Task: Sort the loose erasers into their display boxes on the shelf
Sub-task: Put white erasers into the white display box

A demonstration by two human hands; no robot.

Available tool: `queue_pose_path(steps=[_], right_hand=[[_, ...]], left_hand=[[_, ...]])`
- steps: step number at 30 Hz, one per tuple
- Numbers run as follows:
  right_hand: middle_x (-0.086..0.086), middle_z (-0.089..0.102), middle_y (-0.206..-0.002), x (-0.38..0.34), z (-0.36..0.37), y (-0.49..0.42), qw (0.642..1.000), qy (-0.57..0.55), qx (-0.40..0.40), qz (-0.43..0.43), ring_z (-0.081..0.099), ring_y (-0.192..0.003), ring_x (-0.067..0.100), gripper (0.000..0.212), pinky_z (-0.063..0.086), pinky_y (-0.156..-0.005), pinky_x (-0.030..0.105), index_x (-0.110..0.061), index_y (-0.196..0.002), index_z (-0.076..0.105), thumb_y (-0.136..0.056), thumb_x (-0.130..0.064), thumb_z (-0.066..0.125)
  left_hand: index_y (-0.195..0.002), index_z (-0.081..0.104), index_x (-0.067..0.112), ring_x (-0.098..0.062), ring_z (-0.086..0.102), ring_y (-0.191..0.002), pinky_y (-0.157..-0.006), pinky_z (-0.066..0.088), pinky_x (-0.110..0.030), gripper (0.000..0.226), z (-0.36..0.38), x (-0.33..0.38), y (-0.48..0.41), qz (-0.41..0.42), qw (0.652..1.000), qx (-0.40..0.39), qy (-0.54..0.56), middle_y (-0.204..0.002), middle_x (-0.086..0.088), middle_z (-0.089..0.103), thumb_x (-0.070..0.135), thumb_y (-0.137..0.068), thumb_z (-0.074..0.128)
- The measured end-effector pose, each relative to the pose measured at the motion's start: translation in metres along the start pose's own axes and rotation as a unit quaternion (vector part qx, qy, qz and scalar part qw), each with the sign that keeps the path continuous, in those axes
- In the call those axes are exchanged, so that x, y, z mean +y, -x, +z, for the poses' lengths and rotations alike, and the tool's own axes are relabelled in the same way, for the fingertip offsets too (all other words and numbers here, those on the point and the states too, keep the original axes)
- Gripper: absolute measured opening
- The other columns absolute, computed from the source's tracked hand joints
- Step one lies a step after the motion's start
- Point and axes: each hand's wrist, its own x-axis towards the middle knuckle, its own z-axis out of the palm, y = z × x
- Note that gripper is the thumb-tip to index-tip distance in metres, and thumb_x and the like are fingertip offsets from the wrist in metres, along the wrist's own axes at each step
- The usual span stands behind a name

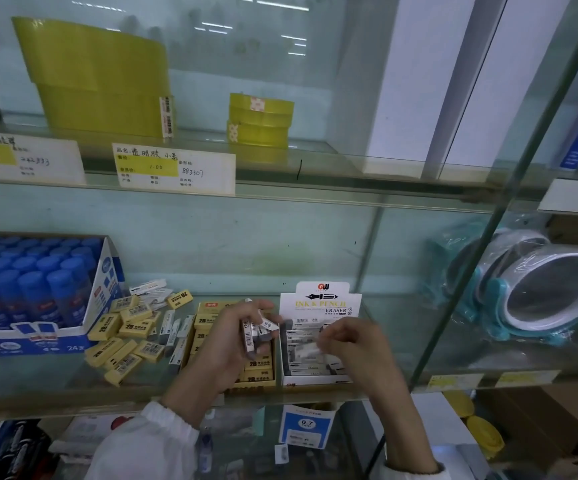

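A bundle of white-sleeved erasers (255,329) is clutched in the left grip (226,341), its fingers curled round it. One blurred white eraser (310,349) is pinched by the right grip (349,344), just over the white display box (320,306), which is filled with grey-and-white erasers. Beneath the left grip, the yellow box (213,305) is packed with 2B erasers. Loose yellow erasers (124,337) are scattered on the shelf (38,386) to its left.

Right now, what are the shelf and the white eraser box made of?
The shelf looks like glass: see-through, greenish edge, shiny reflections. The white eraser box seems to be thin printed cardboard, with folded walls and a flat upright header card.
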Motion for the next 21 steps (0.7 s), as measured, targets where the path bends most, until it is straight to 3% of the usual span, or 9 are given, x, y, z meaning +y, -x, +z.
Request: queue_pose_path(steps=[3, 7, 10, 15, 17, 21], right_hand=[[-0.011, 0.074, -0.083, 0.0017, 0.0066, 0.0041, 0.996, 0.086, -0.037, -0.011, 0.068, -0.08, 0.004, 0.017, 0.054, -0.071, 0.024, -0.029, -0.075, 0.072, -0.086, -0.015, 0.072], [-0.015, 0.071, -0.086, 0.0013, 0.0105, 0.0022, 0.984, 0.168, -0.034, -0.048, 0.062, -0.078, -0.002, 0.015, 0.049, -0.069, 0.017, -0.032, -0.079, 0.072, -0.088, -0.02, 0.07], [-0.015, 0.071, -0.089, 0.0015, 0.0091, 0.003, 0.982, 0.175, -0.044, -0.049, 0.062, -0.081, -0.002, 0.009, 0.051, -0.072, 0.018, -0.028, -0.084, 0.074, -0.088, -0.021, 0.07], [-0.017, 0.068, -0.085, 0.0015, 0.0073, 0.0024, 0.983, 0.168, -0.064, -0.047, 0.062, -0.079, 0.0, 0.01, 0.05, -0.067, 0.013, -0.026, -0.082, 0.075, -0.084, -0.016, 0.074], [-0.017, 0.066, -0.084, 0.0028, 0.0062, 0.003, 0.987, 0.148, -0.033, -0.055, 0.061, -0.078, 0.0, 0.01, 0.048, -0.065, 0.012, -0.028, -0.088, 0.073, -0.085, -0.018, 0.073], [-0.014, 0.068, -0.094, 0.0052, 0.0009, 0.003, 0.981, 0.174, 0.041, -0.075, 0.059, -0.082, 0.0, 0.009, 0.041, -0.056, 0.009, -0.026, -0.089, 0.07, -0.09, -0.018, 0.068]], left_hand=[[-0.122, 0.056, -0.005, -0.017, 0.057, -0.061, -0.044, 0.034, -0.026, 0.043, 0.0024, -0.0014, 0.0006, -0.005, 1.0, 0.008, -0.017, -0.082, -0.013, 0.071, -0.005, -0.081, 0.046], [-0.122, 0.059, -0.002, -0.015, 0.06, -0.063, -0.04, 0.033, -0.021, 0.032, 0.0039, -0.0029, 0.0013, -0.012, 0.999, 0.012, -0.047, -0.079, -0.009, 0.073, 0.001, -0.091, 0.062], [-0.117, 0.063, 0.0, -0.014, 0.056, -0.061, -0.037, 0.03, -0.018, 0.029, 0.0029, -0.0033, 0.0035, -0.002, 0.998, -0.001, -0.065, -0.083, -0.011, 0.073, 0.006, -0.089, 0.07], [-0.117, 0.059, 0.001, -0.01, 0.047, -0.048, -0.033, 0.025, -0.016, 0.046, 0.0011, -0.0043, 0.0045, 0.021, 0.993, -0.001, -0.113, -0.091, -0.023, 0.073, 0.01, -0.079, 0.082], [-0.119, 0.059, 0.003, -0.012, 0.048, -0.05, -0.032, 0.024, -0.016, 0.051, 0.0005, -0.005, 0.0031, 0.02, 0.992, -0.001, -0.122, -0.096, -0.025, 0.075, 0.011, -0.076, 0.084], [-0.114, 0.066, 0.002, -0.012, 0.05, -0.05, -0.032, 0.026, -0.016, 0.042, 0.0011, -0.0048, 0.0035, 0.018, 0.988, -0.018, -0.15, -0.082, -0.012, 0.074, 0.007, -0.077, 0.083]])
